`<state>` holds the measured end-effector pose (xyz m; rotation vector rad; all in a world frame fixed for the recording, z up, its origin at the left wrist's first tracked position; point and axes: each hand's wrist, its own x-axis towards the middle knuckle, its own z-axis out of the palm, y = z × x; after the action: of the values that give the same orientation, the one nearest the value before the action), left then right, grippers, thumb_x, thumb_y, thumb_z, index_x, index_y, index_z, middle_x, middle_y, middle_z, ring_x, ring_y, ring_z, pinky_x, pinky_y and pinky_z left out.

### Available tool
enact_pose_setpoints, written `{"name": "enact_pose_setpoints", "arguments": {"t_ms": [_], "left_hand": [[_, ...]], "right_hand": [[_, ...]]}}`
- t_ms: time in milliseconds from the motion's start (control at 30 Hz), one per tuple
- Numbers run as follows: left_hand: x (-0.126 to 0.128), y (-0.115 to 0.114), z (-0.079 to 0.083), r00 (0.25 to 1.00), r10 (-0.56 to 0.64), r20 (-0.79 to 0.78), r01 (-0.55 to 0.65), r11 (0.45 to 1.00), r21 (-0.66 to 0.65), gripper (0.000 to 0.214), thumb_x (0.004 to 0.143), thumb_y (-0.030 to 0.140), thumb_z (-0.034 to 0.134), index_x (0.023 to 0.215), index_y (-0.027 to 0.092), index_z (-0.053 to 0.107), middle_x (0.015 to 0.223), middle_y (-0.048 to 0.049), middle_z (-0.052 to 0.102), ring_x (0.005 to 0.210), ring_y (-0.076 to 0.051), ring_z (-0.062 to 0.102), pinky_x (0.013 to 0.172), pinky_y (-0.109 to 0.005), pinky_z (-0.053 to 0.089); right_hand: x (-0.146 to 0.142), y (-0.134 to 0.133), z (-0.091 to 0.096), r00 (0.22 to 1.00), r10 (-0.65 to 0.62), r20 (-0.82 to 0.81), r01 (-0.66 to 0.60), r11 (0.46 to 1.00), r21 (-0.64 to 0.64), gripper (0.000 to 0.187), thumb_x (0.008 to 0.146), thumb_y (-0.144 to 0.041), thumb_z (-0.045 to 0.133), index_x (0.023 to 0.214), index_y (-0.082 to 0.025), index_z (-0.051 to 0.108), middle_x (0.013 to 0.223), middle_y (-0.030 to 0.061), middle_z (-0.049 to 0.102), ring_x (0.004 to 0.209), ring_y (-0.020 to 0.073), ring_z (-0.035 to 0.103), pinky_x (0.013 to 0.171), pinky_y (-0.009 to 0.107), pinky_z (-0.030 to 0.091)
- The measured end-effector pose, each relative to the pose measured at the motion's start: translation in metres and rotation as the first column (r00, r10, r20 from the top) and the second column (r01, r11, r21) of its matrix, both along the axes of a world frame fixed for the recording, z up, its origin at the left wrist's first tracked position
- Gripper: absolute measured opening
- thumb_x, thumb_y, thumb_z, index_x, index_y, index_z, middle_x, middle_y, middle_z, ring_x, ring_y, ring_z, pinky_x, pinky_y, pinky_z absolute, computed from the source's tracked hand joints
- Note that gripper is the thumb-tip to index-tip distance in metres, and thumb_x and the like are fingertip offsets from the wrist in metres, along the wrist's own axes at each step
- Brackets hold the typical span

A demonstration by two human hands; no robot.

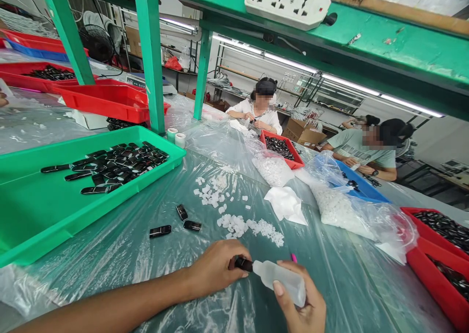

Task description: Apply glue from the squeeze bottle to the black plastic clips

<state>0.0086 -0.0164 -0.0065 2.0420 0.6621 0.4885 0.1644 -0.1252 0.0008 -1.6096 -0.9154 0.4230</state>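
Note:
Between the thumb and fingers of my left hand (pixel 219 267) is a small glossy black plastic piece (pixel 243 263). My right hand (pixel 306 301) grips a translucent white squeeze bottle (pixel 280 280), tilted so that its nozzle meets the black piece or lies just in front of it; I cannot tell if they touch. Three similar black pieces (pixel 160 231) lie on the plastic-covered table to the left of my hands. Just beyond my hands, small white translucent pieces (pixel 232 225) are spread in loose piles.
On the left stands a green tray (pixel 32 225) with many black pieces. Red trays (pixel 439 284) line the right edge. A bag of white pieces (pixel 339 210) and a white cloth or paper (pixel 286 205) lie ahead. Two people sit across the table, beneath a green frame (pixel 148 54).

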Motion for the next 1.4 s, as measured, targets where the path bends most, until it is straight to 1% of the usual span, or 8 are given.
{"name": "enact_pose_setpoints", "arguments": {"t_ms": [100, 233, 467, 700, 933, 1200, 1300, 1400], "left_hand": [[0.0, 0.0, 0.0, 1.0, 0.007, 0.021, -0.006, 0.999, -0.043, 0.015, 0.077, 0.03, 0.062, 0.089, 0.021, 0.064, 0.085, -0.0021, 0.062, 0.068, -0.014, 0.055, 0.056, -0.02, 0.04], [0.001, 0.0, 0.001, 0.998, 0.011, 0.054, -0.002, 0.988, -0.156, 0.02, 0.076, 0.03, 0.062, 0.093, 0.02, 0.063, 0.085, -0.0029, 0.062, 0.069, -0.015, 0.056, 0.056, -0.02, 0.041], [0.001, 0.0, 0.002, 0.99, -0.016, 0.143, 0.055, 0.959, -0.28, 0.019, 0.077, 0.028, 0.06, 0.093, 0.017, 0.063, 0.085, -0.0035, 0.062, 0.072, -0.015, 0.058, 0.058, -0.02, 0.044], [0.001, 0.0, 0.001, 0.996, 0.019, 0.086, 0.0, 0.978, -0.209, 0.022, 0.074, 0.031, 0.065, 0.092, 0.018, 0.064, 0.086, -0.0031, 0.063, 0.068, -0.014, 0.057, 0.056, -0.02, 0.042], [0.001, 0.0, 0.001, 0.999, 0.029, 0.044, -0.023, 0.992, -0.127, 0.019, 0.073, 0.033, 0.065, 0.084, 0.018, 0.063, 0.083, -0.0013, 0.062, 0.064, -0.012, 0.053, 0.055, -0.019, 0.04], [0.001, 0.0, -0.002, 0.998, 0.053, 0.026, -0.051, 0.998, -0.047, 0.018, 0.073, 0.032, 0.066, 0.085, 0.019, 0.063, 0.082, -0.0009, 0.061, 0.065, -0.013, 0.054, 0.055, -0.019, 0.04], [0.001, 0.001, -0.002, 0.998, 0.047, 0.033, -0.045, 0.997, -0.069, 0.018, 0.073, 0.032, 0.066, 0.086, 0.019, 0.064, 0.084, -0.0011, 0.061, 0.066, -0.013, 0.055, 0.055, -0.019, 0.04], [0.001, 0.001, 0.0, 0.998, 0.03, 0.057, -0.023, 0.993, -0.119, 0.018, 0.074, 0.03, 0.065, 0.089, 0.02, 0.064, 0.087, -0.0016, 0.062, 0.069, -0.014, 0.056, 0.057, -0.02, 0.041]], "right_hand": [[0.003, 0.002, 0.0, 0.991, 0.033, -0.13, -0.033, 0.999, 0.003, 0.038, 0.063, -0.052, 0.068, 0.08, -0.019, 0.063, 0.079, 0.0054, 0.06, 0.059, 0.0155, 0.052, 0.049, 0.023, 0.042], [0.009, 0.007, -0.001, 0.95, 0.063, -0.306, -0.063, 0.998, 0.008, 0.04, 0.068, -0.053, 0.063, 0.085, -0.016, 0.062, 0.062, 0.0005, 0.053, 0.048, 0.0114, 0.043, 0.045, 0.023, 0.036], [0.013, 0.011, -0.004, 0.91, 0.094, -0.404, -0.084, 0.996, 0.043, 0.04, 0.071, -0.052, 0.061, 0.088, -0.016, 0.061, 0.062, 0.001, 0.055, 0.048, 0.0119, 0.043, 0.045, 0.023, 0.034], [0.01, 0.008, -0.001, 0.95, 0.049, -0.308, -0.052, 0.999, -0.002, 0.042, 0.068, -0.054, 0.063, 0.088, -0.016, 0.061, 0.06, -0.0001, 0.052, 0.047, 0.0118, 0.043, 0.045, 0.024, 0.036], [-0.001, 0.002, -0.002, 0.997, -0.025, -0.078, 0.03, 0.998, 0.053, 0.039, 0.062, -0.051, 0.069, 0.081, -0.018, 0.065, 0.088, 0.0091, 0.061, 0.07, 0.0209, 0.058, 0.053, 0.024, 0.047], [-0.004, -0.004, -0.007, 0.962, -0.028, 0.273, -0.012, 0.989, 0.145, 0.029, 0.062, -0.046, 0.07, 0.078, -0.022, 0.067, 0.075, 0.0066, 0.065, 0.06, 0.0191, 0.057, 0.051, 0.025, 0.045], [-0.004, -0.003, -0.005, 0.977, -0.03, 0.212, 0.002, 0.992, 0.129, 0.031, 0.062, -0.048, 0.069, 0.078, -0.021, 0.067, 0.075, 0.0065, 0.064, 0.061, 0.0189, 0.058, 0.051, 0.025, 0.045], [-0.002, -0.001, -0.002, 0.999, -0.01, 0.033, 0.007, 0.996, 0.084, 0.036, 0.064, -0.051, 0.067, 0.08, -0.019, 0.065, 0.082, 0.0078, 0.063, 0.066, 0.0196, 0.059, 0.052, 0.025, 0.045]]}}
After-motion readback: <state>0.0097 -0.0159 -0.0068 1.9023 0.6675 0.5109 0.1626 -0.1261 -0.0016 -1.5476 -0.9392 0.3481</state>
